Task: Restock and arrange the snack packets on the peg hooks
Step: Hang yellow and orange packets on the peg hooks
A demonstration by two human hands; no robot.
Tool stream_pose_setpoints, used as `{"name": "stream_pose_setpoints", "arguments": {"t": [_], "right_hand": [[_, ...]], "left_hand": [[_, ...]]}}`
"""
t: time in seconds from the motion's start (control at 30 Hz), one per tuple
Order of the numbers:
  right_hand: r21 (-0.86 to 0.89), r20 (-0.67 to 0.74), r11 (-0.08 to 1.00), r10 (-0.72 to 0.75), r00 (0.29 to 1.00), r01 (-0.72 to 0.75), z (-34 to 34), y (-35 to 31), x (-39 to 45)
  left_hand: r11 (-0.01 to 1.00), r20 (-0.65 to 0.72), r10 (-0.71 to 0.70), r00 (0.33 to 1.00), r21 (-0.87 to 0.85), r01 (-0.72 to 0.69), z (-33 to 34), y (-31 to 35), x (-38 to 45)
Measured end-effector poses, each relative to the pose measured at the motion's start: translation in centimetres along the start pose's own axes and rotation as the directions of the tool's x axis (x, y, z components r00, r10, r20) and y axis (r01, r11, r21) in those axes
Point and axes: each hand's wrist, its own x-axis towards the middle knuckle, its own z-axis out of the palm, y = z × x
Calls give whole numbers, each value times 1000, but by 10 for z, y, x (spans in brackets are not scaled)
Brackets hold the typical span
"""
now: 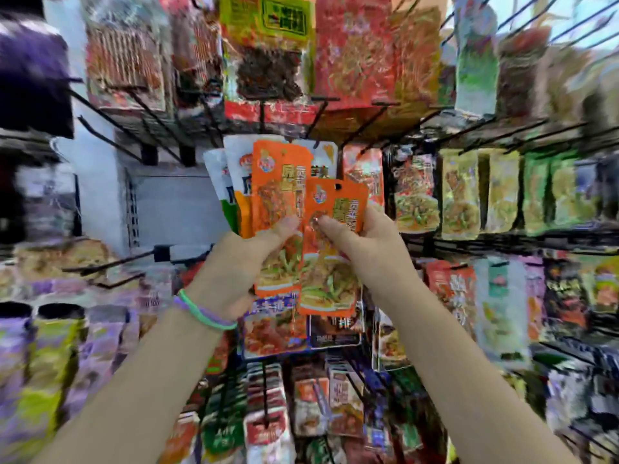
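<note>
My left hand (241, 266) grips a fanned stack of snack packets (274, 182), orange ones in front and white ones behind, held up before the rack. My right hand (365, 242) pinches a single orange packet (330, 249) that overlaps the front of the stack, thumb on its face. That packet's hang hole shows near its top. Black peg hooks (321, 115) jut out just above the packets. A green and purple band sits on my left wrist.
Rows of hanging snack packets (415, 192) fill the rack to the right, above and below. Bare peg hooks (110, 266) stick out at the left beside a white back panel (177, 209). The picture is blurred.
</note>
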Motion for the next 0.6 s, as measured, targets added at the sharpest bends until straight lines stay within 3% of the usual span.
{"name": "stream_pose_setpoints", "arguments": {"t": [0.17, 0.27, 0.5, 0.6], "right_hand": [[84, -191, 996, 50, 980, -35, -24, 4, 31], [15, -303, 996, 83, 949, -83, -42, 4, 60], [-125, -253, 990, 37, 967, -71, -55, -8, 99], [-84, -241, 995, 36, 970, -58, -56, -10, 106]], "left_hand": [[998, 110, 55, 992, -38, -51, 11, 6, 18], [995, 165, 93, 982, -37, -88, 21, 5, 24], [993, 206, 120, 971, -39, -115, 49, 4, 31], [993, 204, 118, 972, -47, -110, 53, 5, 34]]}}
